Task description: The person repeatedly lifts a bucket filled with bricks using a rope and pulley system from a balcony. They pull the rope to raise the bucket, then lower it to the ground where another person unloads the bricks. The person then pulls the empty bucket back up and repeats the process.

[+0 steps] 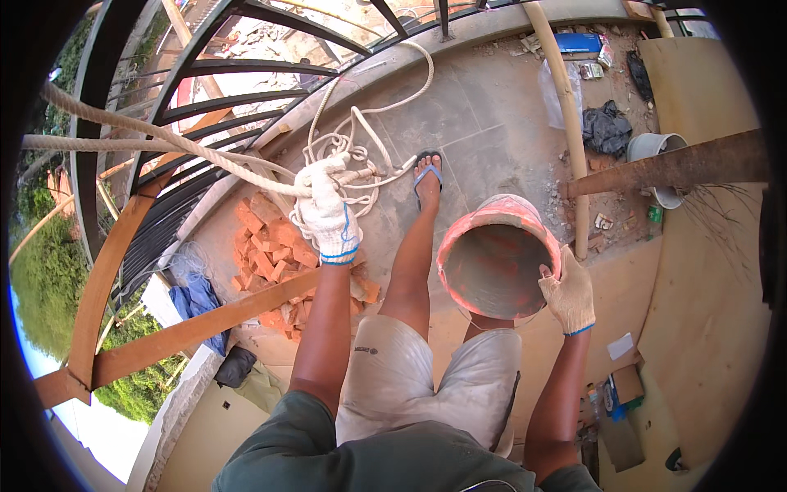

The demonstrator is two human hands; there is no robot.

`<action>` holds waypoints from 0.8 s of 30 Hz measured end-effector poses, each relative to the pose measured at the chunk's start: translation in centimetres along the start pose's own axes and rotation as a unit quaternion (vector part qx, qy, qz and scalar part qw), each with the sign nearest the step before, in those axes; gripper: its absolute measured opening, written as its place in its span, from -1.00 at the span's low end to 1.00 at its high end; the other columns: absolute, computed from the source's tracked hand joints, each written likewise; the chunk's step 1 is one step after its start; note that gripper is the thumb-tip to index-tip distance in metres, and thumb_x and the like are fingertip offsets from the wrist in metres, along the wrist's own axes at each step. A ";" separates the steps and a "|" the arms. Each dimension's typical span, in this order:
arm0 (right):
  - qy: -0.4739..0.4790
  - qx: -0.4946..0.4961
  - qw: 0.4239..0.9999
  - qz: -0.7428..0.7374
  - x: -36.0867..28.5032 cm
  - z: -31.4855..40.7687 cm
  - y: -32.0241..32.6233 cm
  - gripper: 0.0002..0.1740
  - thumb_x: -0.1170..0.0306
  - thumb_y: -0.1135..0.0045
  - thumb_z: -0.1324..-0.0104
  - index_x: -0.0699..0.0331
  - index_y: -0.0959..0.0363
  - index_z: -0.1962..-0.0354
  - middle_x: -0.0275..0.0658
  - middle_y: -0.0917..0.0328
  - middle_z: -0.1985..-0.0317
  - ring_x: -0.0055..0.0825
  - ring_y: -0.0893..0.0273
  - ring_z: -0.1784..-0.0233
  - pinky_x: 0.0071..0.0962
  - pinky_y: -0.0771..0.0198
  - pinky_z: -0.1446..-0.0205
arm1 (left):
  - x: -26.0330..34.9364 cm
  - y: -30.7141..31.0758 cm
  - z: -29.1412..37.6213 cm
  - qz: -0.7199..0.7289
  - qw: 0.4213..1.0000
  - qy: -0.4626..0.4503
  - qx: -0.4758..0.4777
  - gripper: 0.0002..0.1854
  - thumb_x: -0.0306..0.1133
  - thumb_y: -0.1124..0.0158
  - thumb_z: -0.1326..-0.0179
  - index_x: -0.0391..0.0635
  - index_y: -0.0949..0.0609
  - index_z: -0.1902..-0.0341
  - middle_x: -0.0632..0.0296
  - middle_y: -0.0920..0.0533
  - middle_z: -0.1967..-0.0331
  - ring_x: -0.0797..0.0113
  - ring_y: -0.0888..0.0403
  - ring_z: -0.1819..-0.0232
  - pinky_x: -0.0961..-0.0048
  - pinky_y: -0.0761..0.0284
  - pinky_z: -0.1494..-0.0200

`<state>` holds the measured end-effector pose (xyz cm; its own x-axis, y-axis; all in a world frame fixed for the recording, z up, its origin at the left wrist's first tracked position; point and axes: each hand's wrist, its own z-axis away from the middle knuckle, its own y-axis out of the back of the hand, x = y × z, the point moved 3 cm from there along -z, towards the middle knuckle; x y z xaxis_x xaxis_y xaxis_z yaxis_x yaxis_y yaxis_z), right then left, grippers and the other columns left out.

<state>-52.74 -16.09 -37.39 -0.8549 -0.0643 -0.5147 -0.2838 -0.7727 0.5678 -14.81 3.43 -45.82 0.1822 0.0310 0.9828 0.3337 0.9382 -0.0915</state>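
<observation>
My left hand (329,212), in a white knitted glove with a blue cuff edge, is closed around a thick off-white rope (237,172). Two rope strands run from it to the upper left, past the railing. Loose rope loops (393,104) lie tangled on the floor just beyond the hand. With thumb over the rim, my right hand (572,295), in a beige glove, grips a red bucket (452,237) at its right side. The bucket is tilted, its mouth facing me. Grey cement residue coats its inside, and a thin wire handle hangs below the rim.
Broken red bricks (276,246) are heaped left of my legs. A black metal railing (246,66) curves along the left and far side. Wooden beams (209,320) and a bamboo pole (562,111) cross the space. A white bucket (642,144) and plastic bags (605,126) lie right.
</observation>
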 end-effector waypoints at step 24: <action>0.202 -0.100 0.938 0.264 -16.6 24.9 15.6 -0.69 0.18 -0.23 -0.25 0.21 -0.47 0.19 0.08 -0.65 0.31 0.16 -0.64 0.14 0.06 -0.50 0.04 | 42.2 1.7 20.3 -0.086 0.995 -0.017 -0.043 -0.81 -0.31 -0.30 -0.48 -0.18 -0.62 0.22 0.36 -0.55 0.55 0.60 -0.52 0.60 0.59 -0.41 0.57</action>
<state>-53.76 -11.37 -4.03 -0.6069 -0.6748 -0.4198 0.2547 -0.6655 0.7016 -25.30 13.29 -1.28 0.0836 -0.1142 0.9899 0.4358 0.8976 0.0668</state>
